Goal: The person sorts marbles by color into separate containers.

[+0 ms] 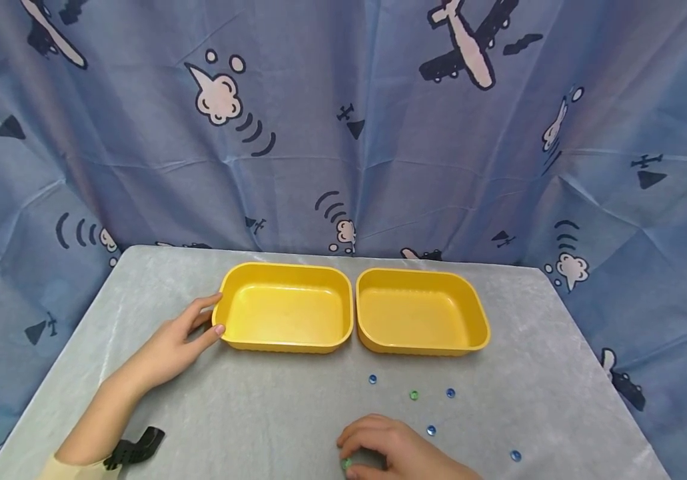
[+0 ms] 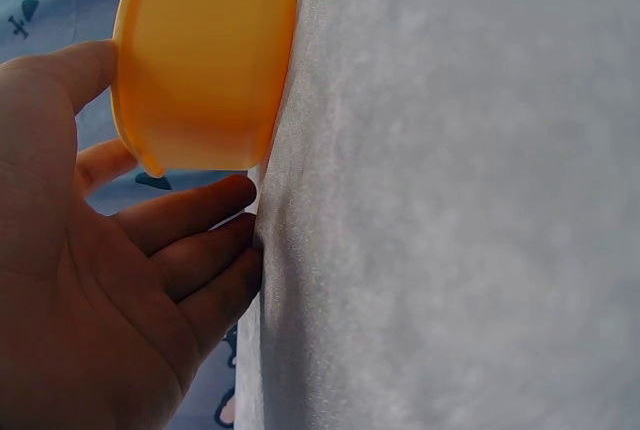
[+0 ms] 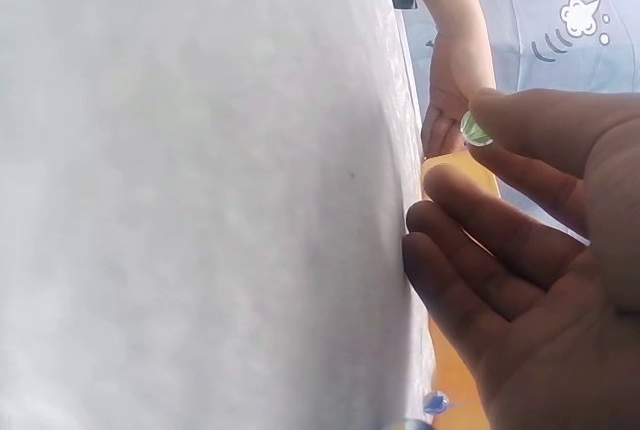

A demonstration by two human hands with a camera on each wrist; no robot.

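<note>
My left hand (image 1: 172, 350) is at the left end of the left yellow tray (image 1: 283, 348), thumb and index finger touching its rim. In the left wrist view the same tray (image 2: 205, 70) stands beside the hand (image 2: 110, 240), whose other fingers extend loosely below it. Near the front edge, my right hand (image 1: 400, 447) pinches a small translucent green gem (image 1: 346, 463). The right wrist view has this gem (image 3: 476, 130) between thumb and index finger, with the other fingers of the hand (image 3: 540, 290) by the tabletop.
Just right of the left tray stands a second yellow tray (image 1: 424, 348). On the grey cloth lie another green gem (image 1: 414, 395) and several blue gems, one (image 1: 516, 456) farther right. A blue printed curtain (image 1: 295, 133) hangs behind the table.
</note>
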